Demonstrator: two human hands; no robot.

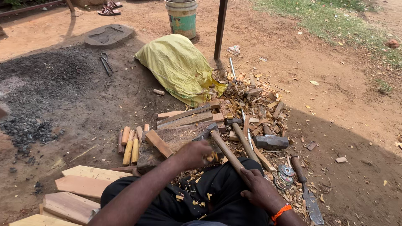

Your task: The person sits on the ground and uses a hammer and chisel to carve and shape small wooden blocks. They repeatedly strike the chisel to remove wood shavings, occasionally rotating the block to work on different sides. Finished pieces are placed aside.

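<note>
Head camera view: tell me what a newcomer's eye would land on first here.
First the yellow sack, slumped on the dirt above the work area. Next the two hands low in the middle: the left hand closed around small wood chips over a wooden block, the right hand resting on a long wooden handle across the lap. Wood shavings and a sledgehammer lie to the right.

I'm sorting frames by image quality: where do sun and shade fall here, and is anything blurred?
Head view: harsh sun bleaches the yellow sack and the bucket; shade covers the foreground, so both hands and the wooden handle look dim; the left hand is slightly motion-blurred, the right hand sharper; straight edges bow mildly toward the frame's borders.
</note>
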